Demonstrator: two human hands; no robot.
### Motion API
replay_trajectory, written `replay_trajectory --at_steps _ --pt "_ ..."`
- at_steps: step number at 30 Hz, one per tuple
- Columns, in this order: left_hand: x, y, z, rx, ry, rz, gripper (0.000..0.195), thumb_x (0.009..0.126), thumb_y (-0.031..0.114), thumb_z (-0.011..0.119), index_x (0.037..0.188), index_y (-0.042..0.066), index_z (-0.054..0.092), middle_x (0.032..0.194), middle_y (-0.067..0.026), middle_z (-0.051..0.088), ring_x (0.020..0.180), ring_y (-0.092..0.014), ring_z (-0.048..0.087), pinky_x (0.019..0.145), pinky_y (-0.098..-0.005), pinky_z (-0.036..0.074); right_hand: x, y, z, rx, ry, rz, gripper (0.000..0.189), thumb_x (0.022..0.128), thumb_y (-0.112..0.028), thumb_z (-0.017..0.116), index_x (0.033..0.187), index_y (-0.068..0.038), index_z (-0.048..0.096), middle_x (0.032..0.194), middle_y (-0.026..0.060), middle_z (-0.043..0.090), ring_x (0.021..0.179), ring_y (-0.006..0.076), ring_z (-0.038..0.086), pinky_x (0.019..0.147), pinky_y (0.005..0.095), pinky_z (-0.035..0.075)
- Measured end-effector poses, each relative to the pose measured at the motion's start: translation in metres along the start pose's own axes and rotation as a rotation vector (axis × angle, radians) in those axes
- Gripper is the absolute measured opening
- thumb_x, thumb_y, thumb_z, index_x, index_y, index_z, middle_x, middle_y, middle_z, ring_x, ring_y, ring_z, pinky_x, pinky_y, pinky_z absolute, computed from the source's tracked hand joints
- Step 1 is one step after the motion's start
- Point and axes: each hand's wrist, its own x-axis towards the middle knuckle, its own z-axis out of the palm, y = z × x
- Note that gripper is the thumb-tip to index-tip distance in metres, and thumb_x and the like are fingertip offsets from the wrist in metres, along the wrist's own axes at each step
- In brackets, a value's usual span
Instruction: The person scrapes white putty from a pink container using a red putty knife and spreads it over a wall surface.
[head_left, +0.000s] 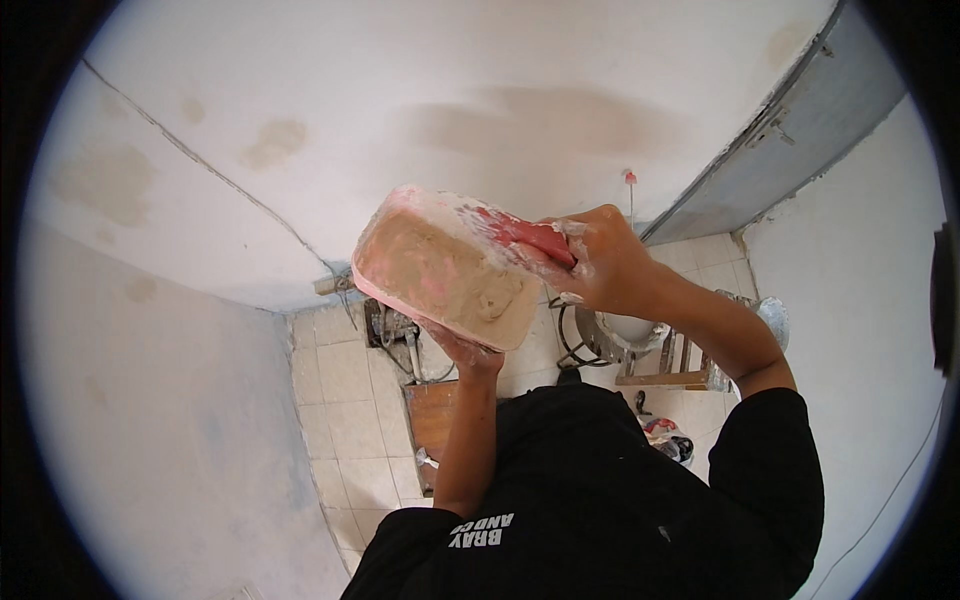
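Observation:
My left hand (469, 349) supports a pink plastic tub (379, 291) from below, fingers under its base. Beige filler paste (431, 255), streaked with pink, covers the inside of the tub. In my right hand (615, 259) is a red plastic spreader (529, 234), its surface smeared with whitish paste. The spreader lies over the tub's upper right side; whether its hidden edge touches the paste I cannot tell. Dried paste coats the fingers of my right hand. Both hands are raised in front of a white wall (360, 82).
Brownish patches mark the wall, and a cable (202, 159) runs down it. A grey door (817, 127) stands at right. Below are a bucket (611, 334), a wooden slatted piece (667, 375), a brown wooden board (431, 412), a plastic bag (667, 439) and floor tiles (367, 480).

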Motion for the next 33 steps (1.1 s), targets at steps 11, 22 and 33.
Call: replay_trajectory --at_steps 11,22,33 --pt "-0.004 -0.004 -0.010 0.579 -0.009 0.163 0.076 0.089 0.061 0.031 0.143 0.013 0.007 0.143 -0.0083 0.019 0.130 -0.026 0.026 0.106 -0.0424 0.026 -0.020 0.013 0.040 0.026 -0.278 -0.163 0.031 0.075 -0.017 0.066 0.100 0.001 0.060 0.070 0.0123 0.059 0.062 0.0316 0.057 0.058 0.0367 0.047" --pt "0.000 -0.016 -0.018 0.409 0.001 0.097 0.081 0.086 0.058 0.042 0.142 0.014 0.005 0.140 -0.0097 0.024 0.128 -0.025 0.030 0.106 -0.0410 0.027 -0.007 0.005 0.037 0.050 -0.277 -0.043 0.025 0.082 -0.021 0.059 0.072 0.002 0.061 0.064 0.0165 0.059 0.055 0.0343 0.055 0.053 0.0408 0.045" --pt "0.001 -0.009 -0.012 0.179 0.056 0.002 0.076 0.086 0.066 0.028 0.142 0.018 0.010 0.140 -0.0063 0.025 0.128 -0.025 0.031 0.103 -0.0423 0.033 0.009 0.010 0.003 -0.156 -0.206 -0.049 0.023 0.080 -0.019 0.059 0.088 0.003 0.064 0.065 0.0167 0.060 0.055 0.0323 0.057 0.053 0.0376 0.047"
